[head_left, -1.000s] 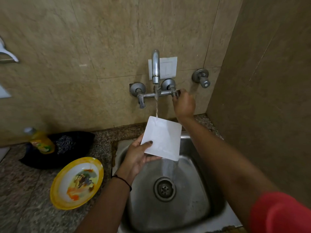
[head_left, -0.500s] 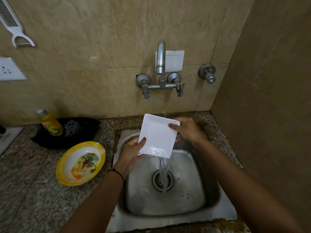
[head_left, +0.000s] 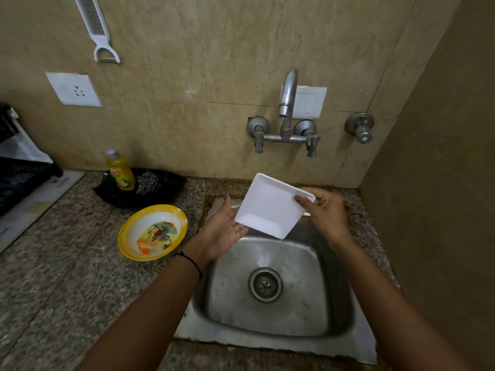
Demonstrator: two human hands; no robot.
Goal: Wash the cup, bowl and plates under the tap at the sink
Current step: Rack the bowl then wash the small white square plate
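A small square white plate (head_left: 270, 207) is held tilted over the back of the steel sink (head_left: 334, 314). My right hand (head_left: 325, 210) pinches its right corner, thumb on top. My left hand (head_left: 223, 231) lies palm up with straight fingers under the plate's left edge. A few drops fall from the plate's lower corner. The wall tap (head_left: 286, 108) above shows no stream. A yellow-rimmed bowl (head_left: 152, 232) with a colourful picture inside sits on the granite counter (head_left: 67, 277) left of the sink.
A black tray (head_left: 166, 192) at the wall holds a yellow dish-soap bottle (head_left: 120, 171) and a steel scrubber (head_left: 148, 183). A black dish rack (head_left: 16, 175) stands at far left. A side wall (head_left: 442, 183) closes the right. A peeler (head_left: 100, 36) hangs above.
My right hand left the tap handle and took the plate's right corner. The water stream stopped. My left hand released its grip and opened under the plate, which now drips.
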